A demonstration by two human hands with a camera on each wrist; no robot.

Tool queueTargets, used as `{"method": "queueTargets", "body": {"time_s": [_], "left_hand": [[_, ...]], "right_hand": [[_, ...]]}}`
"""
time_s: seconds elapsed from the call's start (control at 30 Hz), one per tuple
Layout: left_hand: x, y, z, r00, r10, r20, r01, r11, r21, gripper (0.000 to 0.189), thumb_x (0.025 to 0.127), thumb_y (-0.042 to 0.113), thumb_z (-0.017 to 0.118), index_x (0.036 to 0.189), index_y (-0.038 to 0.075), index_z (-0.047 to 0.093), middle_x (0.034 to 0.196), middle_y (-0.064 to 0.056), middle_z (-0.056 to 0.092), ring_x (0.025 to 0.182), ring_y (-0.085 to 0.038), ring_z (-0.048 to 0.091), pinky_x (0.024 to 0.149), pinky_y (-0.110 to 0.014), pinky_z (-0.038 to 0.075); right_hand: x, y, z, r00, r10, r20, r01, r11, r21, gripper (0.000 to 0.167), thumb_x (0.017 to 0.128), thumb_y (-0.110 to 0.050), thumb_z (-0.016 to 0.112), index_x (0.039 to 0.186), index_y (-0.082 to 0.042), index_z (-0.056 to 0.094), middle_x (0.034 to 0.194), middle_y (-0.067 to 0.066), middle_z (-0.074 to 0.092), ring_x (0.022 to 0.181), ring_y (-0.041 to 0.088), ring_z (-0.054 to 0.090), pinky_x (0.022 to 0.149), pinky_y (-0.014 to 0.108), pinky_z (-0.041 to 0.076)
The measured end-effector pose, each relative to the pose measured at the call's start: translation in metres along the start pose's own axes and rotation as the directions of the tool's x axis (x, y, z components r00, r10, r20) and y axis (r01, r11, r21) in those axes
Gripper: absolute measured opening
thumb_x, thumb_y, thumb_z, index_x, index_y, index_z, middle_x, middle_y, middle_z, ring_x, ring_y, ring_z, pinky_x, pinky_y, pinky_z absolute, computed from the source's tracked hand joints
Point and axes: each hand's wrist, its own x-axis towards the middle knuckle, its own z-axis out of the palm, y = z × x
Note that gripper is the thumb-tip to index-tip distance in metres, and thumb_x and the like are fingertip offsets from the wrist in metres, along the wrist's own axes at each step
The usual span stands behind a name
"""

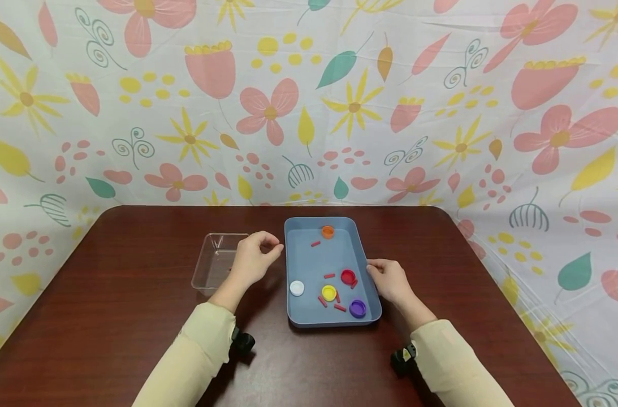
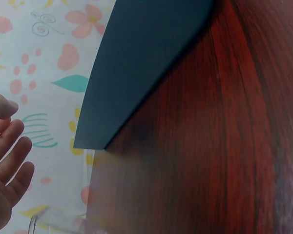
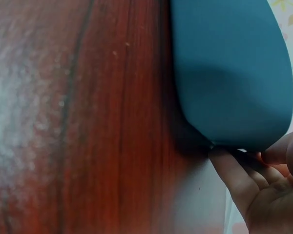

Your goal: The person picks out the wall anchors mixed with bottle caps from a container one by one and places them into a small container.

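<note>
1. Head view: the tray (image 1: pixel 303 260) stands on the table (image 1: pixel 110 316), right of the clear box (image 1: pixel 214 263). In the tray lie 5 caps and 6 red sticks (image 1: pixel 340 308).
2. The orange cap (image 1: pixel 328 232) is at the far end, with 1 stick near it, to its left. The white cap (image 1: pixel 297 288) is by the left wall. The red cap (image 1: pixel 348 276) sits toward the right, with 1 stick to its left and 1 just beside its near right edge. The yellow cap (image 1: pixel 329 293) lies left and nearer, with 3 sticks about it. The purple cap (image 1: pixel 357 308) is in the near right corner.
3. The left hand (image 1: pixel 255 260) is between box and tray, hiding the right part of the box. Its thumb and index finger bend close together; I cannot tell if they pinch anything.
4. The right hand (image 1: pixel 390 280) grips the tray's right side. Both arms wear pale sleeves (image 1: pixel 186 356), and the patterned cloth (image 1: pixel 288 113) hangs on the far side.
5. Left wrist view: the left hand's fingers curve loosely, apart from the tray's dark outer wall; a bit of the box shows too.
6. Right wrist view: the right hand holds the tray's edge between thumb and fingers, the table running alongside.
</note>
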Motion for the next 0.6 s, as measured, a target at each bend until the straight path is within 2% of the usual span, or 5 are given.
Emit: {"method": "queueTargets", "body": {"time_s": [0.27,0.6], "left_hand": [[0.005,0.007,0.013,0.998,-0.048,0.046,0.049,0.998,-0.034,0.009,0.084,0.015,0.07,0.09,0.009,0.067,0.09,-0.006,0.068,0.081,-0.019,0.064,0.074,-0.034,0.051],[0.01,0.008,0.026,0.997,-0.043,0.07,0.048,0.997,-0.063,0.014,0.085,0.012,0.069,0.095,0.004,0.066,0.09,-0.008,0.068,0.08,-0.02,0.063,0.073,-0.033,0.052]], "right_hand": [[0.002,0.003,0.002,0.996,-0.068,-0.051,0.063,0.995,-0.081,0.03,0.094,-0.009,0.053,0.118,0.004,0.063,0.101,0.022,0.07,0.083,0.024,0.067,0.068,0.034,0.055],[0.0,0.004,0.002,0.997,-0.062,-0.05,0.057,0.995,-0.088,0.03,0.094,-0.01,0.053,0.12,0.004,0.062,0.104,0.022,0.069,0.087,0.024,0.066,0.071,0.037,0.055]]}}
